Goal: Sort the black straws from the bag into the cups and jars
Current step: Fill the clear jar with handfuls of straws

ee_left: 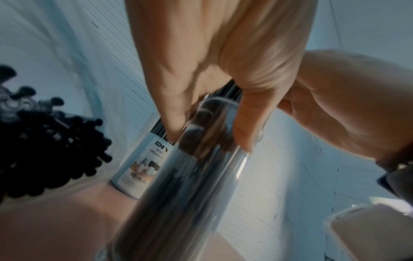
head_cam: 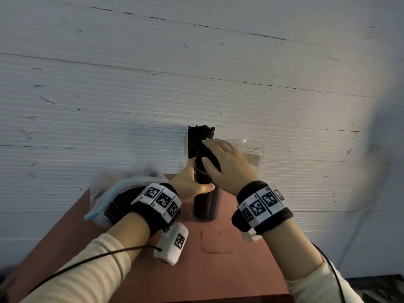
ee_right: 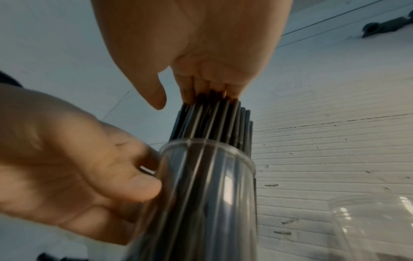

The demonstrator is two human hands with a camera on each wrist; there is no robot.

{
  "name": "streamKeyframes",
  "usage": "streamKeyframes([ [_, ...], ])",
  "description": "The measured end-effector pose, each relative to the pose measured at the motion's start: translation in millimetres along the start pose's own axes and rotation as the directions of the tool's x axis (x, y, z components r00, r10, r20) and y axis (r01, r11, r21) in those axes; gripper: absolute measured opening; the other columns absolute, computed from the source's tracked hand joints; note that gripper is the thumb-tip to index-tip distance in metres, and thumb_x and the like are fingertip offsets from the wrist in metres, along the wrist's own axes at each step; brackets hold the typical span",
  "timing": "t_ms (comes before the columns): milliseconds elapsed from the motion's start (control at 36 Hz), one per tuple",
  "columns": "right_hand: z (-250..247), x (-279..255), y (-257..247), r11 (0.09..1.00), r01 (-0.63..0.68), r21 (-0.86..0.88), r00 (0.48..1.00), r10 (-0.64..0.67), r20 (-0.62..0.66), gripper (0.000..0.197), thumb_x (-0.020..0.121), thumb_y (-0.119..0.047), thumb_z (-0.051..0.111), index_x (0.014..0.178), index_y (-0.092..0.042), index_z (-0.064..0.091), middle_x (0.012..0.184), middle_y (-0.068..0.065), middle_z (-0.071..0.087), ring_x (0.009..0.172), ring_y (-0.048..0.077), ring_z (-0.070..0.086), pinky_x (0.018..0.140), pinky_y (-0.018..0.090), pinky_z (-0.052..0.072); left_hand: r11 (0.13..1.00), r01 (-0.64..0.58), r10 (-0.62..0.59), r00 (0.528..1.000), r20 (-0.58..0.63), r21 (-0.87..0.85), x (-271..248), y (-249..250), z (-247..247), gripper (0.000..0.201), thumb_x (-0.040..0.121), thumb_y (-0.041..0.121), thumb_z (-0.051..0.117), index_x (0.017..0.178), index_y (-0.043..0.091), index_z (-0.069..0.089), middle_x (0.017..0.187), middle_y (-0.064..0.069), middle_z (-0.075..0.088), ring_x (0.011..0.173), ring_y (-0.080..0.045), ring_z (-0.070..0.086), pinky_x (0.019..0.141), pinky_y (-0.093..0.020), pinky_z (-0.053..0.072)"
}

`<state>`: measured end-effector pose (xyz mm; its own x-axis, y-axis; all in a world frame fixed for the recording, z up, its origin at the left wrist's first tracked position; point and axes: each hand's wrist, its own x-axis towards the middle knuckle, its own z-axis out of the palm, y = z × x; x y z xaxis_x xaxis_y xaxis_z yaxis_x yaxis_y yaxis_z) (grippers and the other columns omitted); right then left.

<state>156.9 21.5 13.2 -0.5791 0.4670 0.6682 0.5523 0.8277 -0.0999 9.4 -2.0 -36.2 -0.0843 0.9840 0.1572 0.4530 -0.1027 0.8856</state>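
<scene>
A tall clear cup packed with black straws stands mid-table. My left hand grips the cup just under its rim, thumb in front and fingers behind. My right hand lies over the straw tops, its fingers pressing on them while the thumb stands off. A clear bag with more black straws lies at the table's left. Behind the cup, a second bunch of straws rises from a labelled container.
An empty clear jar stands to the right of the cup, close to the white ribbed wall. The red-brown table is small, with its front edge near me. A wrist camera block hangs under my left forearm.
</scene>
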Motion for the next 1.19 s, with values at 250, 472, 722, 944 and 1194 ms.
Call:
streamKeyframes([
  [250, -11.9, 3.6, -33.7, 0.98, 0.076, 0.183, 0.986, -0.047, -0.161, 0.049, 0.096, -0.028, 0.05, 0.141, -0.012, 0.04, 0.149, 0.0, 0.036, 0.136, 0.018, 0.034, 0.109, 0.024, 0.026, 0.986, -0.034, 0.06, 0.986, -0.153, 0.164, -40.7, 20.8, -40.2, 0.067, 0.086, 0.011, 0.063, 0.145, 0.022, 0.036, 0.142, 0.001, 0.049, 0.121, -0.015, 0.055, 0.107, -0.035, 0.043],
  [472, 28.2, 5.4, -77.2, 0.95, 0.087, 0.301, 0.991, -0.051, -0.126, 0.016, 0.088, -0.021, 0.055, 0.091, -0.013, 0.068, 0.094, -0.001, 0.065, 0.099, 0.018, 0.049, 0.082, 0.018, 0.029, 0.889, 0.036, 0.147, 0.922, -0.358, 0.457, -86.6, 3.0, -114.8, 0.022, 0.085, 0.021, 0.063, 0.098, 0.039, 0.061, 0.1, 0.015, 0.06, 0.083, -0.009, 0.06, 0.081, -0.029, 0.047],
  [722, 74.2, 9.3, -125.7, 0.989, -0.067, 0.133, 0.678, -0.052, 0.733, 0.035, 0.095, -0.039, 0.049, 0.112, -0.013, 0.066, 0.108, 0.006, 0.067, 0.099, 0.022, 0.06, 0.087, 0.034, 0.048, 0.953, -0.021, 0.029, 0.999, -0.022, 0.303, -118.1, -24.1, -143.7, 0.038, 0.089, 0.001, 0.062, 0.104, 0.036, 0.062, 0.121, 0.018, 0.057, 0.116, 0.005, 0.049, 0.094, -0.013, 0.036],
  [944, 99.2, 18.7, -141.3, 1.0, -0.006, 0.014, 0.724, -0.006, 0.69, 0.038, 0.099, -0.031, 0.042, 0.127, -0.009, 0.056, 0.131, 0.014, 0.055, 0.116, 0.029, 0.053, 0.096, 0.036, 0.043, 0.925, 0.014, 0.046, 0.988, -0.151, 0.379, -113.5, -34.8, -142.4, 0.04, 0.092, -0.002, 0.051, 0.108, 0.029, 0.069, 0.121, 0.008, 0.064, 0.103, -0.024, 0.063, 0.086, -0.028, 0.047],
  [1194, 120.9, 27.8, -138.5, 0.996, -0.06, -0.067, 0.661, 0.09, 0.745, 0.05, 0.096, -0.034, 0.045, 0.144, -0.025, 0.035, 0.14, 0.015, 0.045, 0.128, 0.036, 0.044, 0.107, 0.047, 0.035, 0.922, 0.036, 0.052, 0.975, -0.217, 0.385, -102.7, -36.4, -143.2, 0.049, 0.089, 0.001, 0.055, 0.111, 0.043, 0.067, 0.128, 0.009, 0.063, 0.08, -0.035, 0.067, 0.083, -0.047, 0.056],
])
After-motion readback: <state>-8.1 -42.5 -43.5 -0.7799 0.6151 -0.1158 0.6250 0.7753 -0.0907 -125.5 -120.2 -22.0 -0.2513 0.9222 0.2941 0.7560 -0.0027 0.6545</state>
